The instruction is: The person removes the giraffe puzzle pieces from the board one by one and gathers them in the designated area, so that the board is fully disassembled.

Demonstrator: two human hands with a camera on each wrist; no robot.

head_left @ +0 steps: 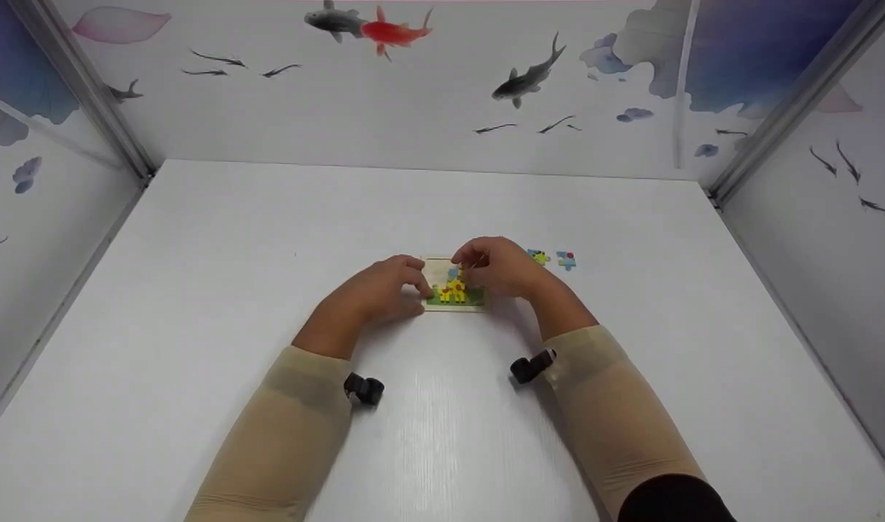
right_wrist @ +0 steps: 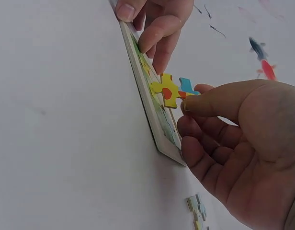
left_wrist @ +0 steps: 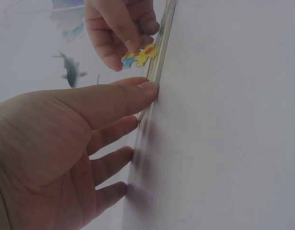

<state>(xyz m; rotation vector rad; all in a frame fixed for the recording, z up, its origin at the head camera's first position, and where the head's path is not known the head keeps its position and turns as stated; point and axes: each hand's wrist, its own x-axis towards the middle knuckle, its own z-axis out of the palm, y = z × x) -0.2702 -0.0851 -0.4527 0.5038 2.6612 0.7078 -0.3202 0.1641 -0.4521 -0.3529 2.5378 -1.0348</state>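
A small wooden puzzle board lies flat on the table, its giraffe picture partly filled in over a green base. My left hand rests at the board's left side. Its thumb is on the near corner, the index fingertip touches the picture, and the other fingers are extended in the left wrist view. With thumb and fingertips, my right hand pinches a yellow and blue jigsaw piece with orange spots. The piece is tilted close over the board's right part. That hand hides some of the board in the head view.
Two loose jigsaw pieces, one yellow-green and one light blue with a red spot, lie right of the board. The white table is bounded by printed panels at the back and sides.
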